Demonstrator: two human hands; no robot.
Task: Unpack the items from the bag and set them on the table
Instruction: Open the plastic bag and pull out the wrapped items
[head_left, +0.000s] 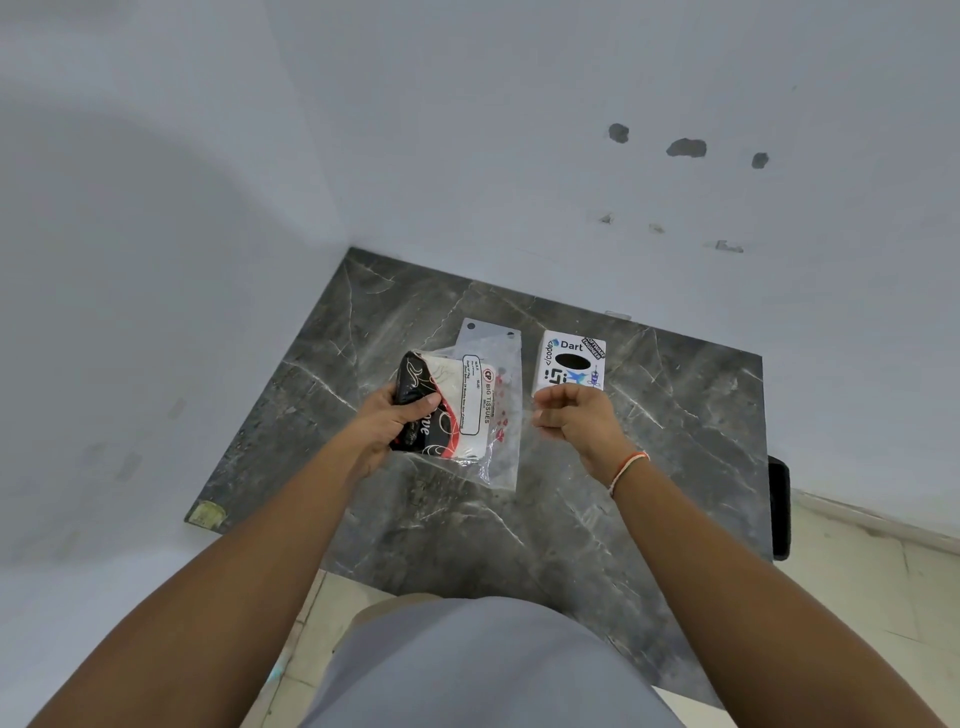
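My left hand (396, 415) is wrapped around the near end of the tissue pack (441, 405), thumb across its top and the other fingers curled under its dark side, so it is firmly grasping the pack. The pack is black, red and white and sits partly inside the clear plastic bag (501, 415); whether my left fingers also pinch the bag film I cannot tell. The bag lies on the dark marble table (519, 530), its punched header pointing away from me.

My right hand (574, 415) is loosely curled, fingertips drawn in toward the thumb at the right edge of the bag. It looks like a pinch on the film, but the plastic is too clear to be sure.

Both forearms reach forward over the table, roughly level, wrists straight. A thread band (627, 470) circles my right wrist.

Just beyond my right hand a white box (571, 361) covered in stickers rests on the table, beside the bag.
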